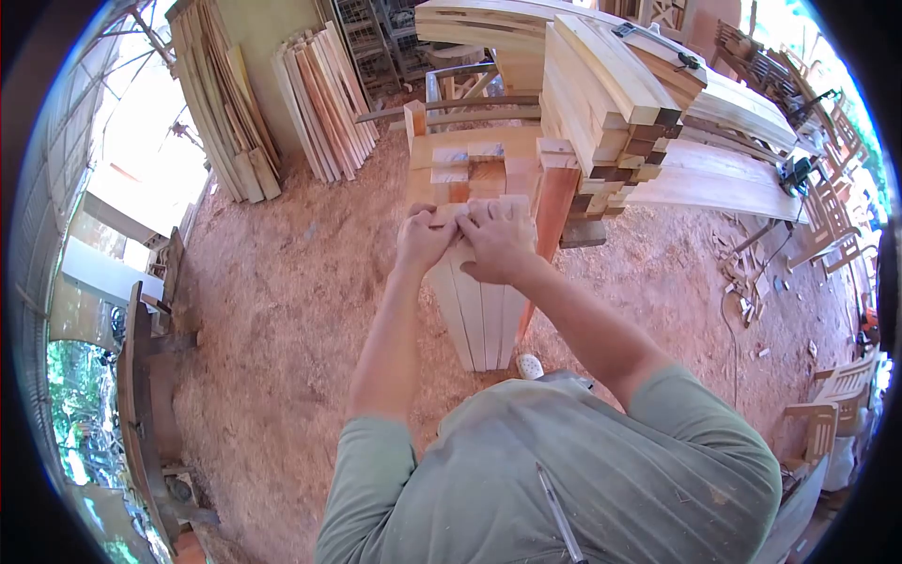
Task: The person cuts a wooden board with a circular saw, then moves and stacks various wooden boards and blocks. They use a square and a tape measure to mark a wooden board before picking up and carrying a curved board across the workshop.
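Note:
Several pale wooden boards (484, 324) stand side by side in front of me, their lower ends near the shavings-covered floor. My left hand (425, 242) is closed around the upper left end of these boards, its fingers curled over the top. Beside it, my right hand (495, 242) grips the same upper ends, with fingers over the top and the thumb lower on the near face. Just beyond my hands, short wood blocks (449, 164) lie on a wooden work surface (521, 143). The palms and parts of the fingers are hidden.
A tall stack of thick timber (587, 99) stands right of the work surface, beside a reddish upright plank (556, 202). Long boards (324, 103) lean against the back wall. At right, a power tool (797, 176) sits on a wide plank, with offcuts (747, 282) and a cable below.

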`<state>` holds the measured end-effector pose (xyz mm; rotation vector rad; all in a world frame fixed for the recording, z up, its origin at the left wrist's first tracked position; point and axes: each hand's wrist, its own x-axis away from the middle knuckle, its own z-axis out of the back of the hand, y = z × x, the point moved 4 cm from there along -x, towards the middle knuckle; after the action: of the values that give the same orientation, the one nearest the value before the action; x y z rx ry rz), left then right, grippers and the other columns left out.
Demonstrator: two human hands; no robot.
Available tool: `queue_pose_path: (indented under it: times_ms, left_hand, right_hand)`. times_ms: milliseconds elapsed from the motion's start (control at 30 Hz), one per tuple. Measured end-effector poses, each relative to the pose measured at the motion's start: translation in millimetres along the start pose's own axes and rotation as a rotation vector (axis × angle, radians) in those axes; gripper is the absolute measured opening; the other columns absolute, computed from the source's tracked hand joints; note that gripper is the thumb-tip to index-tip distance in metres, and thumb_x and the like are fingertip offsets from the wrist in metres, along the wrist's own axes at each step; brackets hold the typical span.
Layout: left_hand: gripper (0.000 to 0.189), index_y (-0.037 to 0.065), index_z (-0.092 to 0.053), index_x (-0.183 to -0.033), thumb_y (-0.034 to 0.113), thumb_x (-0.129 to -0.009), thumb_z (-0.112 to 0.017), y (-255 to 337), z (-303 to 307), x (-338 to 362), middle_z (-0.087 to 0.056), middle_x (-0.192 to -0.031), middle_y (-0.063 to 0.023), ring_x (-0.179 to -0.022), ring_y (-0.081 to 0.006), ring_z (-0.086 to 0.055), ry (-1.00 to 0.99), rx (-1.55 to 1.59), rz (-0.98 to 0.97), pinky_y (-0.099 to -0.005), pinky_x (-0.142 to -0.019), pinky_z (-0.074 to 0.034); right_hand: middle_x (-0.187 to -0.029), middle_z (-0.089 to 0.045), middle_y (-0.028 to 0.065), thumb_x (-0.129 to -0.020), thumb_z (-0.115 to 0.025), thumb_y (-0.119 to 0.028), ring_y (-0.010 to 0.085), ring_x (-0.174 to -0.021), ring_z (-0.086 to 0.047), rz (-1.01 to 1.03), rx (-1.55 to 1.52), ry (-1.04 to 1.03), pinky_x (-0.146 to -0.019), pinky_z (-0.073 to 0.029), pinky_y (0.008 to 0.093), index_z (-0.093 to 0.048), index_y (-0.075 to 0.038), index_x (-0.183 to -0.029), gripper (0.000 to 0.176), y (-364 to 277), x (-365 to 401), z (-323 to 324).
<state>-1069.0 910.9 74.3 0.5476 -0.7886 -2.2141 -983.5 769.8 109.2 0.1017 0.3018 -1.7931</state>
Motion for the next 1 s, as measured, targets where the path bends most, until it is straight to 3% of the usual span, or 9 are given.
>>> queue_pose_path:
  times_ms: [233,333,400,467,533,633,700,900,1000]
  left_hand:
    - [0.038,-0.005,-0.064,-0.104,0.023,-0.077,-0.068,-1.6,4.0,13.1,-0.061,-0.112,-0.0124,-0.106,-0.0238,-0.056,-0.022,0.133,-0.305,-0.0304,-0.087,-0.045]
    - [0.031,-0.005,-0.065,-0.097,0.017,-0.076,-0.067,-11.3,-0.5,13.8,-0.06,-0.118,-0.0121,-0.108,-0.0209,-0.055,-0.229,0.108,-0.181,-0.029,-0.089,-0.044]
    - [0.031,-0.003,-0.049,-0.061,0.02,-0.075,-0.065,-17.9,-8.5,10.8,-0.061,-0.123,-0.0104,-0.11,-0.0286,-0.052,-0.238,0.335,-0.165,-0.0338,-0.094,-0.042]
    - [0.031,-0.003,-0.049,-0.059,0.018,-0.075,-0.064,-18.2,-11.6,12.5,-0.061,-0.122,-0.011,-0.108,-0.027,-0.053,-0.213,0.3,-0.216,-0.0329,-0.092,-0.043]
    - [0.03,-0.003,-0.049,-0.058,0.017,-0.076,-0.064,-15.5,-8.6,15.9,-0.062,-0.121,-0.0117,-0.107,-0.0255,-0.054,-0.175,0.268,-0.265,-0.032,-0.091,-0.043]
    - [0.017,-0.005,-0.061,-0.084,0.012,-0.079,-0.061,-23.1,-13.3,7.9,-0.062,-0.113,-0.0109,-0.098,-0.0164,-0.055,-0.24,0.46,-0.089,-0.0284,-0.081,-0.045]
    - [0.037,-0.005,-0.055,-0.119,0.01,-0.086,-0.058,-1.0,-14.7,11.1,-0.061,-0.107,-0.0052,-0.082,-0.0079,-0.056,-0.383,0.55,0.078,-0.0216,-0.066,-0.045]
    - [0.04,-0.005,-0.049,-0.124,0.001,-0.084,-0.054,3.6,-11.5,18.1,-0.058,-0.111,-0.0083,-0.096,-0.0144,-0.056,-0.446,0.593,-0.137,-0.0251,-0.081,-0.045]
    - [0.043,-0.005,-0.049,-0.124,0.0,-0.082,-0.058,13.6,-10.2,25.4,-0.057,-0.113,-0.0102,-0.099,-0.0174,-0.055,-0.388,0.449,-0.219,-0.0273,-0.086,-0.044]
  right_hand:
    - [-0.134,-0.043,0.0124,-0.065,-0.074,-0.035,0.0317,-0.124,-0.04,0.0,0.013,0.053,-0.098,-0.03,0.0558,-0.046,-0.008,-0.13,0.075,-24.7,27.9,10.1]
    - [-0.133,-0.046,0.0139,-0.066,-0.074,-0.034,0.0322,-0.124,-0.04,0.04,-0.074,-0.07,-0.099,-0.032,0.0527,-0.049,-0.007,-0.127,0.072,-22.3,29.8,25.4]
    - [-0.131,-0.048,0.0155,-0.066,-0.075,-0.034,0.0326,-0.123,-0.043,0.09,-0.289,-0.128,-0.099,-0.033,0.0513,-0.05,-0.007,-0.126,0.071,-7.1,22.8,46.2]
    - [-0.129,-0.051,0.0171,-0.066,-0.076,-0.035,0.0331,-0.122,-0.045,0.141,-0.512,-0.183,-0.099,-0.034,0.0499,-0.051,-0.006,-0.125,0.07,14.0,20.4,50.3]
    - [-0.123,-0.056,0.0194,-0.066,-0.076,-0.035,0.0343,-0.117,-0.051,-0.078,-0.518,0.502,-0.099,-0.037,0.0454,-0.053,-0.006,-0.123,0.068,58.5,22.3,51.0]
    - [-0.11,-0.06,0.018,-0.069,-0.073,-0.038,0.0348,-0.103,-0.058,-0.002,-0.558,0.185,-0.091,-0.045,0.0437,-0.061,-0.003,-0.107,0.052,67.3,16.6,5.6]
    - [-0.101,-0.063,0.017,-0.065,-0.071,-0.046,0.0345,-0.099,-0.058,0.005,-0.444,0.023,-0.086,-0.046,0.0445,-0.065,-0.008,-0.096,0.049,66.4,8.3,12.3]
    - [-0.112,-0.057,0.019,-0.052,-0.077,-0.048,0.0359,-0.105,-0.053,-0.009,-0.453,-0.002,-0.09,-0.044,0.0447,-0.065,-0.007,-0.107,0.069,59.2,18.4,19.7]
    - [-0.119,-0.051,0.0203,-0.05,-0.078,-0.046,0.0367,-0.108,-0.05,-0.073,-0.508,-0.201,-0.091,-0.043,0.0453,-0.065,-0.006,-0.108,0.072,57.9,19.2,14.5]
